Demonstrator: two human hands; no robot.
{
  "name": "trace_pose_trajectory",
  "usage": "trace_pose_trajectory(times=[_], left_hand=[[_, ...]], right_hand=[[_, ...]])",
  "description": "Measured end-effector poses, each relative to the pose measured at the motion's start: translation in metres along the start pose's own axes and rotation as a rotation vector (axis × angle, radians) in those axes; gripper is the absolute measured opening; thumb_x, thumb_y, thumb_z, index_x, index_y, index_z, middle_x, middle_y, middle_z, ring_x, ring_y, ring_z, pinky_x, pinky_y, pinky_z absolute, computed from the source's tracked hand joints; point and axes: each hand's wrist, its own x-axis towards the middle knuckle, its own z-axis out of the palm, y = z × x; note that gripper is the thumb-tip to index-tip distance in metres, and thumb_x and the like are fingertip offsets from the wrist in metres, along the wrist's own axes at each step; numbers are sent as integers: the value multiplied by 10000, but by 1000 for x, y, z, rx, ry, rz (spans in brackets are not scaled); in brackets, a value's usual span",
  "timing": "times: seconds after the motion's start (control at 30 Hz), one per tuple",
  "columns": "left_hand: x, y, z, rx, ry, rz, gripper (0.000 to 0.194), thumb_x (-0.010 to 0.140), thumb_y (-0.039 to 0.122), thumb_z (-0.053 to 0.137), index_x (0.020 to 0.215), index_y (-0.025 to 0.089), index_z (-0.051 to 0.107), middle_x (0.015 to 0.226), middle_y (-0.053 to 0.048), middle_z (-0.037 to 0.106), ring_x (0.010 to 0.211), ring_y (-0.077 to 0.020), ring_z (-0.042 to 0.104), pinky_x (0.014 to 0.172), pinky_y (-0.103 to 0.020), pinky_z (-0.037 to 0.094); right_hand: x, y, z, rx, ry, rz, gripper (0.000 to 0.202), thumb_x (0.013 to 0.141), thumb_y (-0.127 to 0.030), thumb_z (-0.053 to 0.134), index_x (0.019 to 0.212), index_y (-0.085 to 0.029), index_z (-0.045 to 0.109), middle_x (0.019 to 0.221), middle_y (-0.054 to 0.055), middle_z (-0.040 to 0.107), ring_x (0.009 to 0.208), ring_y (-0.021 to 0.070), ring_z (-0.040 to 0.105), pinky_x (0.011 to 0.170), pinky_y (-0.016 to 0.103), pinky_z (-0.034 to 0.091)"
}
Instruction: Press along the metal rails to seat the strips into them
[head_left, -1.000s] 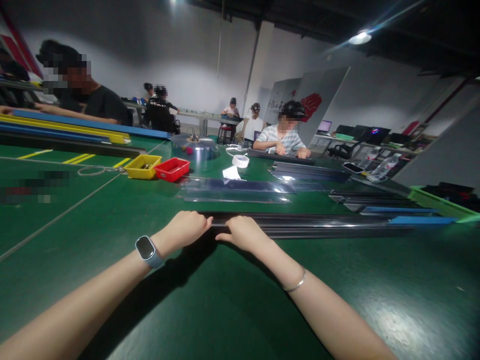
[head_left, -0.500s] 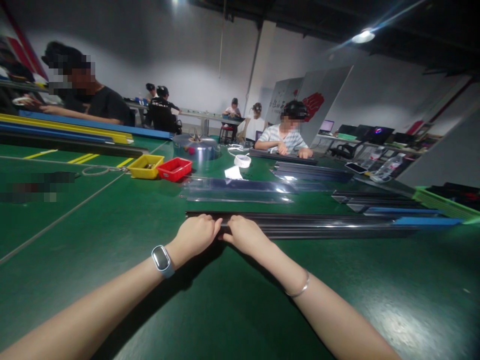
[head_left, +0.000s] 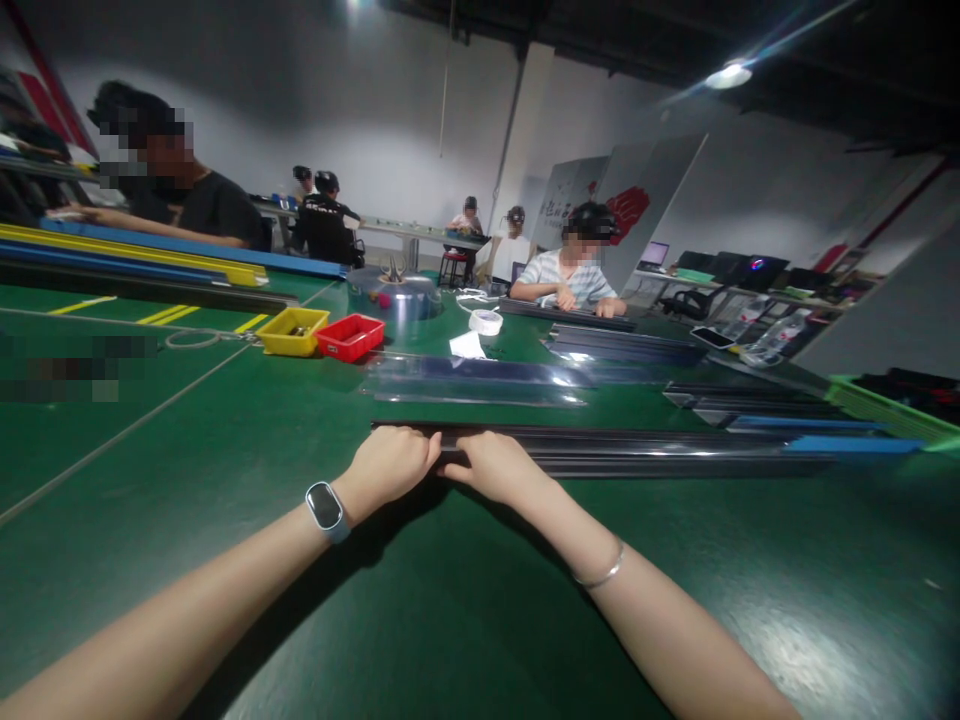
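A long black grooved profile strip lies crosswise in front of me on the green table. My left hand is closed round its left end, with the fingertips hidden behind the far edge. Close beside it, my right hand grips the same strip, thumb on the near side and fingers over the top. Just beyond the strip lie clear plastic strips. At its right end is a blue strip.
Yellow and red parts bins stand left of centre, near a tape roll. More black profiles and a green basket are on the right. A co-worker sits across the table; another person is at left.
Both my hands stay on the black profile strip, with only a slight shift of the right fingers. At left, the co-worker's hands have moved lower.
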Motion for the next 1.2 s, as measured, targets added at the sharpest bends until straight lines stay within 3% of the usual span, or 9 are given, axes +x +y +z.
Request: trace_pose_trajectory(times=[0.17,0.43,0.73,0.9,1.1,1.2], left_hand=[[0,-5,3,32,7,-61,557,889,330,172,691,93,635,676,-130,645,639,-197,602,649,-322,435],[-3,-3,3,13,30,-72,543,890,338,184,672,112,628,644,-113,635,610,-193,597,605,-312,427],[-3,-2,7,34,41,-77,550,892,329,175,682,105,632,634,-116,630,623,-198,597,595,-306,414],[-1,-5,5,44,10,-45,562,890,329,167,703,96,642,643,-126,635,635,-206,600,633,-328,424],[-1,-3,2,30,-9,-76,574,890,349,162,690,100,640,656,-127,637,630,-202,597,631,-323,427],[-1,-3,-1,5,5,-76,551,892,328,163,691,111,628,665,-115,635,632,-194,593,631,-319,427]], right_hand=[[2,7,3,-61,43,28,529,759,-616,403,872,-153,634,855,116,656,804,229,605,674,297,433],[3,5,5,-68,18,15,553,730,-640,419,879,-155,641,859,121,654,801,234,605,670,297,434],[1,5,1,-107,-26,105,616,719,-668,400,859,-119,642,848,147,650,791,246,610,674,308,445],[4,7,2,-94,-50,81,617,709,-667,416,897,-124,641,868,141,650,814,249,608,685,298,445],[3,3,3,-130,30,59,542,731,-626,434,868,-135,619,851,130,649,789,252,609,670,323,440],[3,-1,3,-64,68,-31,482,765,-575,435,947,-153,581,896,114,644,834,235,602,693,309,428]])
